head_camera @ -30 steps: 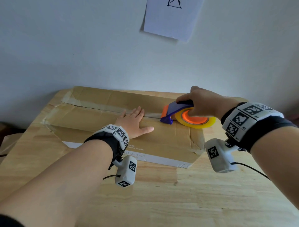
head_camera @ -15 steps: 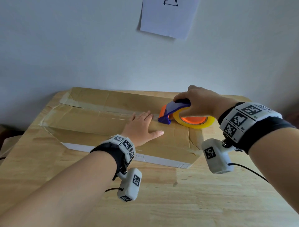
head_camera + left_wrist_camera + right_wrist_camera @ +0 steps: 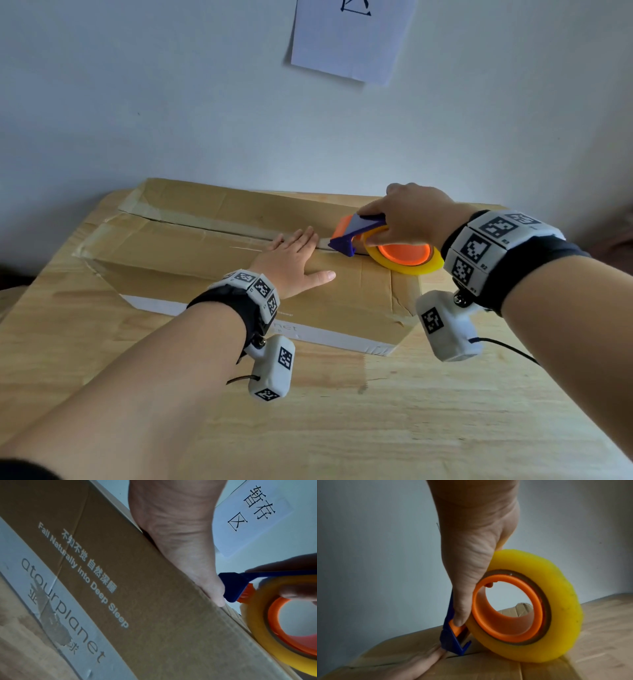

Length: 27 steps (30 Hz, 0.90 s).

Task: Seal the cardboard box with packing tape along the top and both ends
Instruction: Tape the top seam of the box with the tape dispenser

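A flat brown cardboard box [image 3: 212, 253] lies on the wooden table [image 3: 376, 428], its two top flaps meeting at a centre seam [image 3: 219, 228]. My left hand [image 3: 291, 260] lies flat on the near flap, fingers straight, fingertips at the seam. My right hand [image 3: 407, 219] grips a tape dispenser [image 3: 359, 236] with a blue handle, an orange core and a yellow roll [image 3: 407, 265]. The dispenser stands on the seam near the box's right end, just right of the left fingertips. In the right wrist view the blue nose [image 3: 453, 642] touches the seam beside a left finger [image 3: 426, 660]. The box side [image 3: 120, 588] carries white print.
A white paper sheet [image 3: 349, 37] hangs on the wall [image 3: 171, 102] right behind the box. Old tape strips cross the box's left end [image 3: 99, 236]. Bare tabletop lies in front of the box. A cable [image 3: 507, 346] trails from the right wrist camera.
My left hand has slid right along the flap toward the dispenser. The dispenser and my right hand have barely moved.
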Available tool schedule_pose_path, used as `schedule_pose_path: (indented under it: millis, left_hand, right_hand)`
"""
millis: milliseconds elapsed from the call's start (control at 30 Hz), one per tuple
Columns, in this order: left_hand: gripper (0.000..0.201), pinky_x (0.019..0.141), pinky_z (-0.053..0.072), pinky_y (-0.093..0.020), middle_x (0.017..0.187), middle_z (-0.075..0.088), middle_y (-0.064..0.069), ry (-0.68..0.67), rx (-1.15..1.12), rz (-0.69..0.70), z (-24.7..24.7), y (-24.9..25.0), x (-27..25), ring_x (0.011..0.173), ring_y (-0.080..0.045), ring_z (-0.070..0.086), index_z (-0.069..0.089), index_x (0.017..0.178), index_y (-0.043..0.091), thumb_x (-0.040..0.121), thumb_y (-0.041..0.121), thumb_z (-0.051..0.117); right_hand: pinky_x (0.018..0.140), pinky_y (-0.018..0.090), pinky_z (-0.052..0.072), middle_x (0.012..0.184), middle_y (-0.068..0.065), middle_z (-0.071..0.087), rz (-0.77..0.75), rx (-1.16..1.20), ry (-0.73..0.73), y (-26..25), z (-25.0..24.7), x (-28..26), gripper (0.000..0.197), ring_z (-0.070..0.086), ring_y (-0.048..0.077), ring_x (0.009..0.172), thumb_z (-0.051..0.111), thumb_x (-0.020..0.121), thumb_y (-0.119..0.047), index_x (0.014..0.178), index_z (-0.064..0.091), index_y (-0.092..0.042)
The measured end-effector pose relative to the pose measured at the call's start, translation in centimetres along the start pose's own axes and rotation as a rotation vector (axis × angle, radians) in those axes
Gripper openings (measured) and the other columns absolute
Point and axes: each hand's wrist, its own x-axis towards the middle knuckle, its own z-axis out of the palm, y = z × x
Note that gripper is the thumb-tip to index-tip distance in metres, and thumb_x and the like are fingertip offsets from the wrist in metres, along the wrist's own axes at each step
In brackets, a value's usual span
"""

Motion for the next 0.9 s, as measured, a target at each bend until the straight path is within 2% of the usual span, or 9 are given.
schedule_pose_path:
  millis: [100, 200, 333, 433, 600, 767, 900]
  left_hand:
    - [0.086, 0.119, -0.003, -0.037, 0.158, -0.015, 0.006, -0.007, 0.003, 0.019, -0.2, -0.6, 0.1, 0.145, -0.007, -0.011, -0.006, 0.151, 0.021, 0.086, 0.073, 0.014]
    - [0.087, 0.119, -0.003, -0.038, 0.157, -0.014, 0.006, -0.004, 0.009, 0.028, 0.0, -0.8, 0.1, 0.145, -0.006, -0.010, -0.005, 0.151, 0.021, 0.084, 0.074, 0.011]
    - [0.100, 0.119, -0.004, -0.037, 0.157, -0.015, 0.007, -0.009, 0.011, 0.031, -0.1, -0.8, 0.2, 0.144, -0.006, -0.011, -0.007, 0.151, 0.021, 0.071, 0.081, 0.001]
    - [0.098, 0.119, -0.004, -0.037, 0.157, -0.016, 0.007, -0.015, 0.006, 0.030, -0.3, -0.7, 0.3, 0.144, -0.007, -0.011, -0.008, 0.151, 0.021, 0.073, 0.080, 0.003]
    - [0.086, 0.119, -0.003, -0.039, 0.157, -0.016, 0.006, -0.032, 0.003, 0.015, -0.5, -0.6, 0.1, 0.145, -0.007, -0.011, -0.007, 0.151, 0.021, 0.085, 0.073, 0.012]
    - [0.083, 0.119, -0.001, -0.041, 0.159, -0.010, -0.003, -0.016, 0.051, -0.015, -1.0, 1.0, 0.0, 0.146, -0.015, -0.006, -0.002, 0.151, 0.014, 0.090, 0.067, 0.016]
    - [0.081, 0.119, -0.002, -0.041, 0.159, -0.006, -0.001, 0.013, 0.024, 0.080, -0.8, 3.7, 0.3, 0.146, -0.013, -0.005, 0.002, 0.151, 0.015, 0.091, 0.066, 0.019]
  right_hand:
    - [0.065, 0.029, 0.038, 0.095, -0.003, 0.041, -0.017, 0.003, -0.016, 0.1, -0.4, 0.0, 0.055, 0.045, 0.019, 0.087, 0.058, 0.078, -0.065, 0.127, 0.051, -0.042]
    - [0.061, 0.028, 0.037, 0.094, -0.002, 0.042, -0.041, -0.040, -0.016, 0.8, -0.9, -0.7, 0.046, 0.046, 0.020, 0.086, 0.062, 0.080, -0.051, 0.124, 0.052, -0.043]
    - [0.061, 0.030, 0.039, 0.091, -0.003, 0.041, -0.016, -0.091, -0.028, 2.8, -1.7, -2.1, 0.045, 0.045, 0.018, 0.086, 0.061, 0.082, -0.041, 0.126, 0.049, -0.045]
    - [0.063, 0.031, 0.043, 0.093, -0.003, 0.040, 0.006, -0.108, -0.030, 3.0, -1.2, -2.5, 0.047, 0.042, 0.018, 0.088, 0.060, 0.083, -0.041, 0.128, 0.047, -0.047]
    - [0.065, 0.032, 0.043, 0.098, -0.001, 0.040, 0.023, -0.103, -0.056, 1.9, 0.5, -1.9, 0.045, 0.045, 0.022, 0.102, 0.059, 0.085, -0.047, 0.129, 0.048, -0.048]
    - [0.064, 0.030, 0.040, 0.099, -0.001, 0.044, 0.034, -0.075, -0.028, 2.1, 0.9, -1.5, 0.046, 0.041, 0.018, 0.096, 0.062, 0.083, -0.043, 0.128, 0.051, -0.045]
    - [0.063, 0.030, 0.039, 0.099, -0.001, 0.046, 0.025, -0.076, -0.023, 2.2, 1.1, -1.2, 0.045, 0.043, 0.019, 0.098, 0.063, 0.081, -0.044, 0.125, 0.054, -0.043]
